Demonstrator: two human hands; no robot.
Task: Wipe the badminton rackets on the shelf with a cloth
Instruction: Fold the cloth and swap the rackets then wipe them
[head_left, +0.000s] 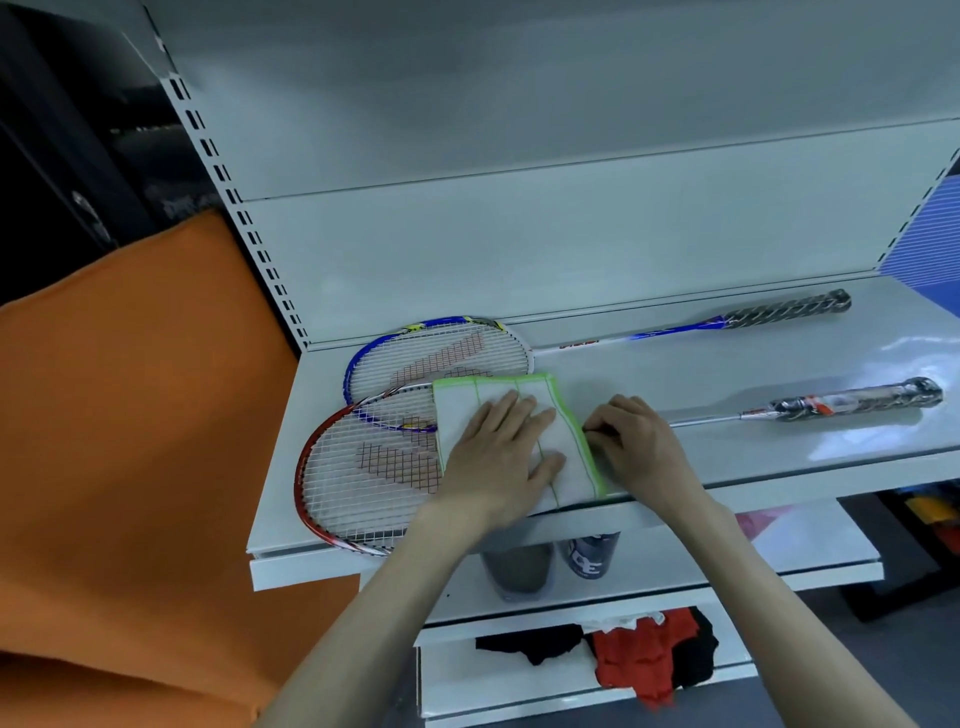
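Pressing flat on white green-edged cloth (519, 441) – left hand (498, 457), fingers straight. Right hand (634, 447) pinches cloth's right edge. Cloth lies over throat of red racket (363, 467) on white shelf (727, 467); blue racket (441, 358) just behind, heads overlapping.

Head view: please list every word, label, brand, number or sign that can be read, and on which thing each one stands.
No text here can be read with certainty.
Blue racket, shaft: red lettering, too blurred to read.
Red racket, handle wrap: orange and white print, too small to read.
Dark can on the lower shelf: large pale letters, partly hidden by the shelf edge, unreadable.
Cloth: green stripes only, no text.
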